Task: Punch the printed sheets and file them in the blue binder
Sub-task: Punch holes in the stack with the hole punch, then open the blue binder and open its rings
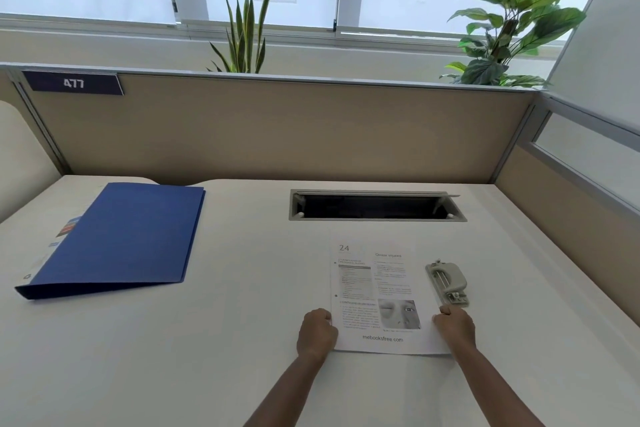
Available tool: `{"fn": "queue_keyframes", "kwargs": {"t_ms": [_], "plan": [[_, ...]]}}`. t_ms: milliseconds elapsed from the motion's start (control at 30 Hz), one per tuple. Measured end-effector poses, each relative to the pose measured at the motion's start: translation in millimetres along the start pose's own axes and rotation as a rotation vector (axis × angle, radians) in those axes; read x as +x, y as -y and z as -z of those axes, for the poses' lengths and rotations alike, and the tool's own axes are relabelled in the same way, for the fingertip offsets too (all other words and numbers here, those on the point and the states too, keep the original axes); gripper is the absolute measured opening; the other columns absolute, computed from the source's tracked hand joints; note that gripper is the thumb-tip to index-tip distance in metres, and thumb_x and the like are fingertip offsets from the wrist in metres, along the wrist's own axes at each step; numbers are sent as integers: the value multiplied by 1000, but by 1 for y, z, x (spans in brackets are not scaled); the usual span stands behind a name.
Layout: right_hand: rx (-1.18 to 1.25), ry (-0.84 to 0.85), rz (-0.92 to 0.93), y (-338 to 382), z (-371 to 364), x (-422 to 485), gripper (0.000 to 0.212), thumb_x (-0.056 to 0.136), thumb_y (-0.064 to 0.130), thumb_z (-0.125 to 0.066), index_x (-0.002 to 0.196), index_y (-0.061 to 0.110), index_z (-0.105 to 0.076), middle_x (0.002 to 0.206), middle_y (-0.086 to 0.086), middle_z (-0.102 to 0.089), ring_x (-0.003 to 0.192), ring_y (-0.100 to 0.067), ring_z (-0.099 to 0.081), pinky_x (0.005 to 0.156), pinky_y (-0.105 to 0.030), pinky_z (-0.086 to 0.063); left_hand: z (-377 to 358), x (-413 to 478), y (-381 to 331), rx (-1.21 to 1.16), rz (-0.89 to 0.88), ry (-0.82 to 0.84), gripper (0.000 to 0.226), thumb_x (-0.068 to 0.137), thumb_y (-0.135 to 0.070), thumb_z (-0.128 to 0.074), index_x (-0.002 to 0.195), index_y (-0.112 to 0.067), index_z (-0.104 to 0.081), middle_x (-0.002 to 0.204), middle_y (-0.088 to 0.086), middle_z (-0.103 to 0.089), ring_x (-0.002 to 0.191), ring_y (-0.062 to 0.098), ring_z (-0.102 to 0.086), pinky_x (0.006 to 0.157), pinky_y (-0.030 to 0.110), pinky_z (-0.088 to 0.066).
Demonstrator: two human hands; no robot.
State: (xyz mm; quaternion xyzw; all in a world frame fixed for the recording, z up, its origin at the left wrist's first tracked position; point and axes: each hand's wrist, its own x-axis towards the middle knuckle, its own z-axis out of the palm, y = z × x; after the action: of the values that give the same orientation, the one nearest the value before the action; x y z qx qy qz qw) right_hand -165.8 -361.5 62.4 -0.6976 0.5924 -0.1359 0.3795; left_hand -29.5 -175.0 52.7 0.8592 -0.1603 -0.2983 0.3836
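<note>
The printed sheets (374,288) lie flat on the white desk, a little right of centre, with text, the number 24 and a photo on top. My left hand (317,333) grips their lower left edge, fingers curled. My right hand (455,326) grips the lower right edge the same way. Two dark punch holes show on the sheets' left margin. A grey hole punch (447,282) rests at the sheets' right edge, just beyond my right hand. The blue binder (121,239) lies closed on the desk at the far left, apart from the sheets.
An open cable hatch (377,207) is sunk into the desk just behind the sheets. A beige partition (277,128) with a "477" label closes the back, and another runs along the right. Plants stand behind the partition.
</note>
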Motion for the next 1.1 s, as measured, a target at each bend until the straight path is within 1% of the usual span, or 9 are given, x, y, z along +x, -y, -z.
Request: {"fn": "queue_keyframes", "kwargs": {"t_ms": [67,133,167,267,433,767,933,1000,1100], "plan": [[-7,-17,-27,2,0,-6,16,82,0,-51,80,15,-57,100,-19,-52,90,-32,-48,80,-36,-40,3,-2,2,24,3,0,27,82,-2,-48,105,-4,-61,102,8,-57,108,27,-59,83,25,-44],[-39,-75,-41,3,0,-10,34,84,2,-51,117,4,-59,124,-26,-48,112,-42,-47,94,-43,-40,8,-4,4,41,7,2,30,84,-6,-49,112,-4,-59,116,11,-59,110,25,-57,88,25,-44],[-41,-110,-28,5,-1,-13,39,84,2,-51,123,1,-55,129,-28,-45,116,-45,-44,96,-46,-39,12,-5,5,49,7,0,32,84,-8,-49,115,-5,-58,121,12,-58,112,25,-57,90,25,-44],[7,-171,72,13,-7,-20,37,83,-3,-50,120,-2,-57,127,-28,-49,115,-44,-47,96,-47,-40,27,-7,11,56,11,-43,35,87,-12,-48,121,-8,-54,127,12,-54,115,24,-55,95,26,-43],[120,-107,190,42,-32,-38,34,83,-7,-48,114,-3,-61,119,-26,-56,109,-38,-53,93,-41,-42,64,-7,28,97,3,-190,36,90,-16,-47,126,-12,-52,130,12,-49,120,26,-51,97,32,-45],[176,234,305,118,-121,-97,34,85,-4,-48,116,1,-61,119,-15,-62,111,-27,-56,87,-23,-39,152,2,69,372,-51,-480,43,91,-14,-47,134,-12,-44,135,9,-47,123,25,-46,96,33,-41],[123,427,389,149,-169,-135,36,88,2,-46,123,4,-56,124,-11,-60,112,-21,-56,80,-18,-38,203,18,102,455,-146,-589,42,67,5,-71,109,6,-63,101,28,-67,111,49,-56,85,51,-51],[104,476,414,160,-188,-147,36,89,4,-46,123,5,-55,124,-11,-59,112,-20,-57,77,-17,-38,229,21,108,469,-139,-623,44,71,3,-70,114,5,-61,108,28,-65,117,48,-51,86,51,-51],[97,544,423,176,-214,-163,37,89,6,-47,125,5,-54,126,-11,-59,114,-20,-56,81,-16,-38,266,27,118,476,-53,-650,47,85,-7,-57,131,1,-46,132,23,-51,136,41,-31,101,49,-39]]}}
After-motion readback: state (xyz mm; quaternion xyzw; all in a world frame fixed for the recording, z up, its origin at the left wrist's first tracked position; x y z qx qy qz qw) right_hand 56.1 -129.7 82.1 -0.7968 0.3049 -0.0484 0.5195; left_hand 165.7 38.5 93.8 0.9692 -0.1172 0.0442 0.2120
